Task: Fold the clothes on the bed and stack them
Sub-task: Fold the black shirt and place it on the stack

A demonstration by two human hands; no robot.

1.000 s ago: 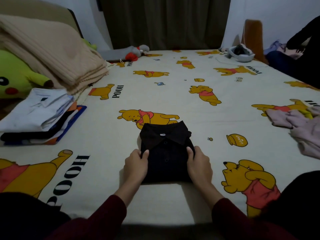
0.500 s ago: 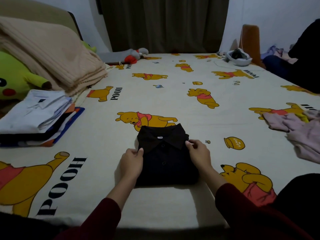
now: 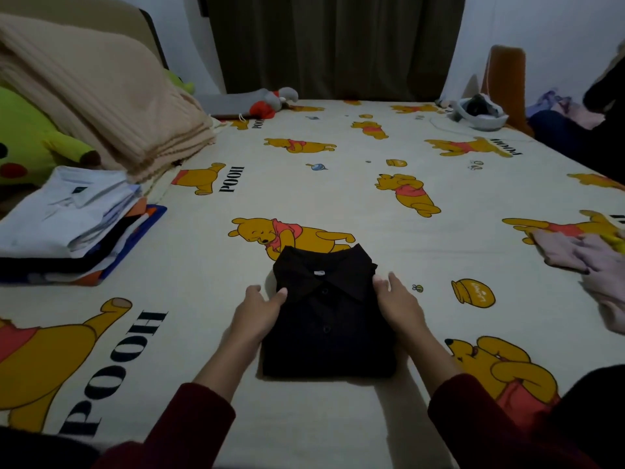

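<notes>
Black collared shirt [image 3: 329, 319] lies folded into a compact rectangle on the bed sheet [image 3: 338, 191], near the front edge, collar at the far end, button placket facing up. Its far edge overlaps the lower part of a printed bear on the sheet.

Left hand [image 3: 258, 314]: set against the shirt's left side, at collar height. Fingers extended and only slightly bent, tips touching the left collar point and the fabric edge just below it. Thumb lies out to the left, off the cloth. No fold of cloth is seen pinched between thumb and fingers.

Right hand [image 3: 400, 306]: mirror position on the right side. Fingers mostly straight, tips at the right collar edge, palm along the shirt's right border (whether any fingertip is tucked under the edge cannot be told; the dark cloth hides it). Thumb points away toward the far side.

The shirt thus sits between the two hands, flat on the sheet, with both sets of fingers meeting it at the collar corners.

Stack of folded clothes [image 3: 74, 221] at far left, white shirt on top, well apart from the black one. Unfolded pinkish garments [image 3: 588, 262] at the right edge. Beige blanket [image 3: 101, 106] and yellow plush toy [image 3: 30, 143] beyond the stack.
</notes>
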